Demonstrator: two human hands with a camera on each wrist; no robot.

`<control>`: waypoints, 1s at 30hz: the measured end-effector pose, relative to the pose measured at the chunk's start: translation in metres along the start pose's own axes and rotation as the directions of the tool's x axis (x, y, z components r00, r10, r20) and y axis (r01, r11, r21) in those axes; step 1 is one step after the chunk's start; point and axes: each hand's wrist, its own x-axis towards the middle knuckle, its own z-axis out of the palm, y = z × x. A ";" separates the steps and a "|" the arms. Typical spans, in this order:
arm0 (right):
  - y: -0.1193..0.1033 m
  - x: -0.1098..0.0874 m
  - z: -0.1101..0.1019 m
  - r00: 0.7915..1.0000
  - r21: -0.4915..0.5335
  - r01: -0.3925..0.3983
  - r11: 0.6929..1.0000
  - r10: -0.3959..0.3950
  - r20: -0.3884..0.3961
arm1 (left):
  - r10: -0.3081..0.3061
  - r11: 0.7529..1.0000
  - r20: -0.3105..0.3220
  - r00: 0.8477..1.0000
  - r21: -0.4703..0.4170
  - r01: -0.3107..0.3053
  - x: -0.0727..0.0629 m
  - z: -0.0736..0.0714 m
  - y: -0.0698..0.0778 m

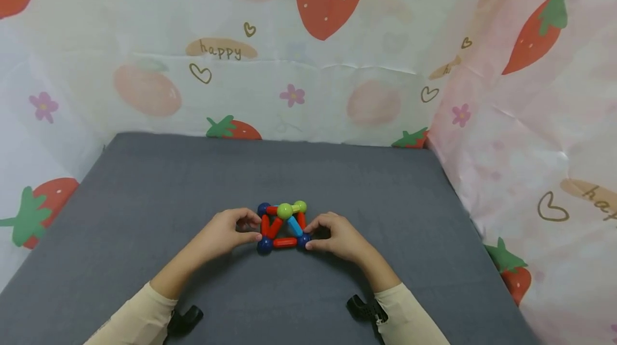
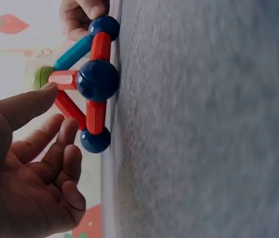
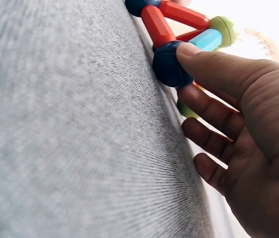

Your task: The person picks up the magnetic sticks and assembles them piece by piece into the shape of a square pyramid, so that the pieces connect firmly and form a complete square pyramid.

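A small frame of magnetic balls and rods stands on the grey table in the head view. Its front red rod (image 1: pixel 285 242) joins two dark blue balls, and a light blue rod (image 1: pixel 294 225) slants up to a green ball (image 1: pixel 285 211). My right hand (image 1: pixel 337 235) pinches the front right blue ball (image 3: pixel 171 64) between thumb and forefinger. At the other side is my left hand (image 1: pixel 224 232), its thumb tip overlapping a red rod (image 2: pixel 63 79) in the left wrist view. The left fingers are loosely bent, apart from the frame.
Grey cloth (image 1: pixel 193 173) covers the table. A strawberry-print curtain (image 1: pixel 328 82) hangs behind it and along both sides. Black wrist mounts (image 1: pixel 185 321) sit by the sleeves.
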 end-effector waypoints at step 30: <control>-0.003 0.006 0.013 0.982 -0.013 -0.061 0.998 0.058 -0.179 | -0.032 0.999 -0.187 0.982 -0.014 0.030 0.006 0.030 -0.020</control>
